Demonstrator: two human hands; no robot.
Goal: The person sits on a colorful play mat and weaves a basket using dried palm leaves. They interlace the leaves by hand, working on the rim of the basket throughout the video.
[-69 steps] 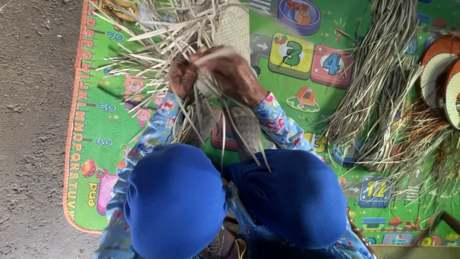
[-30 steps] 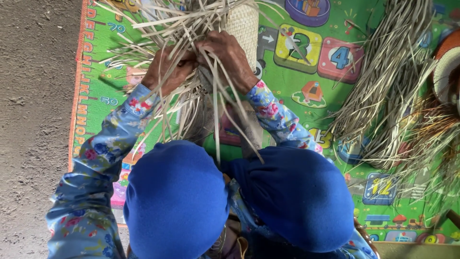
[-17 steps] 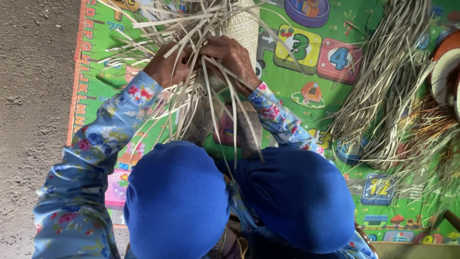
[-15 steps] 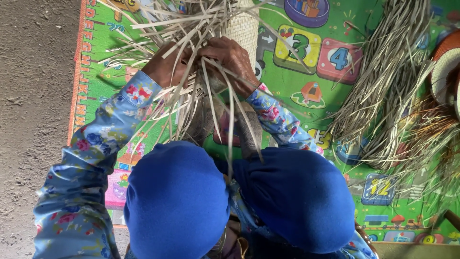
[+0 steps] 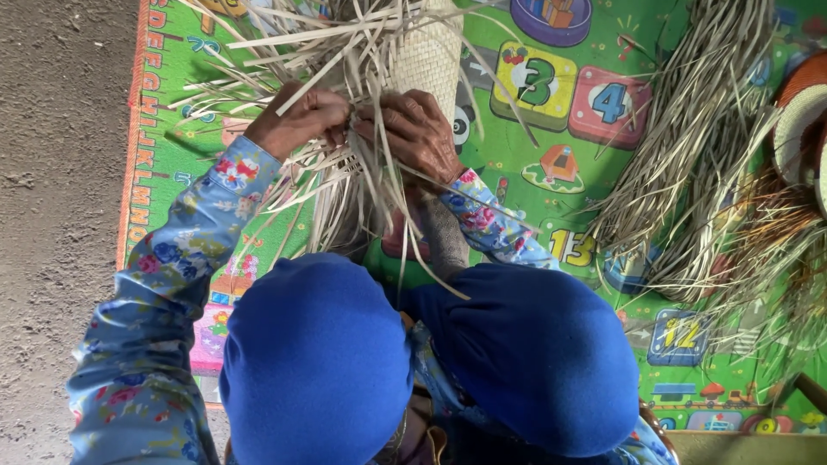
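While I sit over it, the half-woven straw piece point(image 5: 422, 60) lies on the play mat point(image 5: 517, 155) just beyond my knees, its finished plaited part pointing away from me and its loose pale strips point(image 5: 284, 52) fanning out to all sides. My left hand point(image 5: 301, 120) is clenched on a bunch of those strips at the near edge of the weave, and my right hand point(image 5: 418, 129) pinches strips right beside it, the two hands almost touching. More strips hang down toward my blue-clad knees point(image 5: 422, 362).

To my left the mat's orange border point(image 5: 133, 129) ends close by the fanned strips, and bare grey ground point(image 5: 52, 172) runs on beyond it. To my right there is open green mat with number pictures between my work and a long heap of dry straw point(image 5: 689, 146), well apart from my hands. Past that heap, at the right edge of view, stand round woven baskets point(image 5: 801, 112); I cannot tell what is in them.
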